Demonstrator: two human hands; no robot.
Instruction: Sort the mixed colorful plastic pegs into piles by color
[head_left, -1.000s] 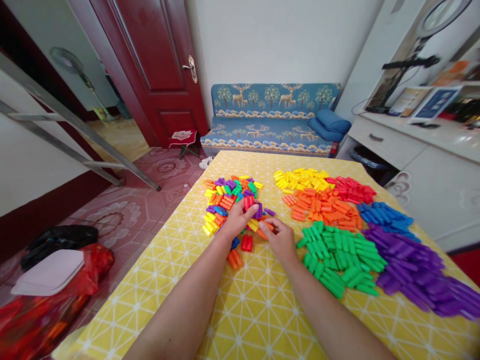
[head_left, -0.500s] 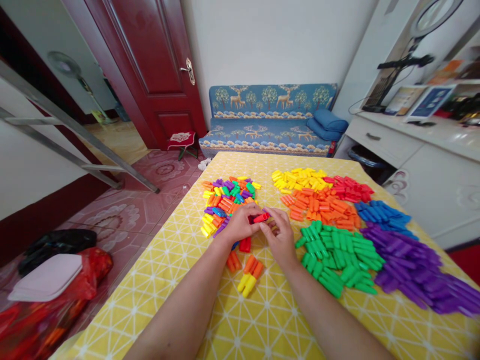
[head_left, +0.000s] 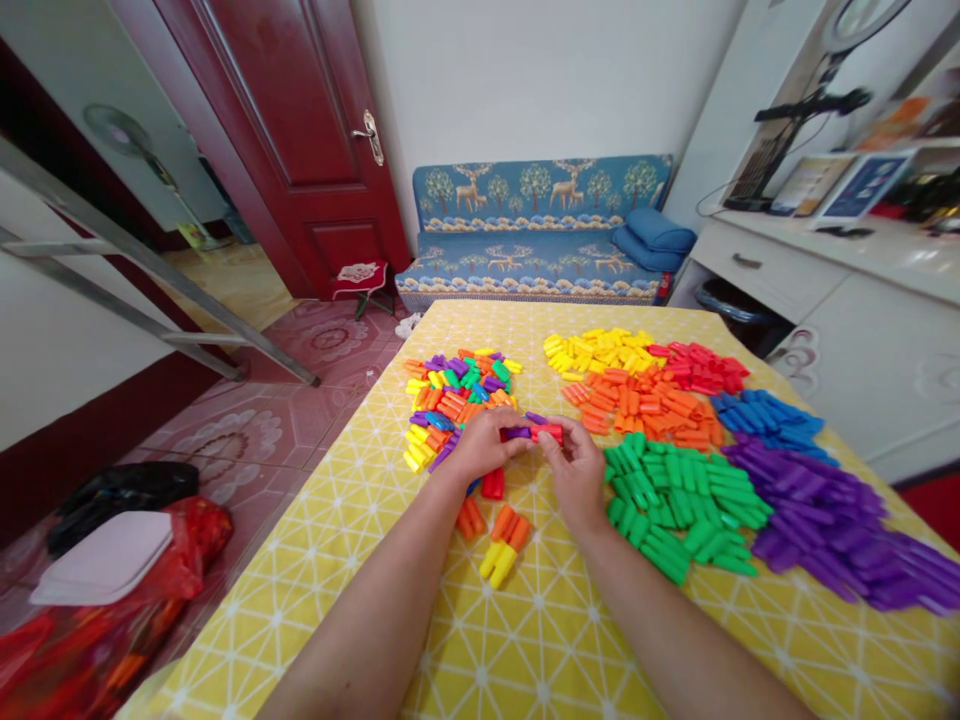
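Shifted rightward mid-frame, the right hand [head_left: 581,474] clamps a red tube piece [head_left: 547,433] between fingers. Left hand [head_left: 481,445] pinches a purple piece [head_left: 515,434], apparently bracing it.

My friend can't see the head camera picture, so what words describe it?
The left hand holds a purple piece and the right hand a red piece, ends seemingly touching, above a yellow tablecloth. A mixed-colour pile lies at the left, single-colour piles at the right.
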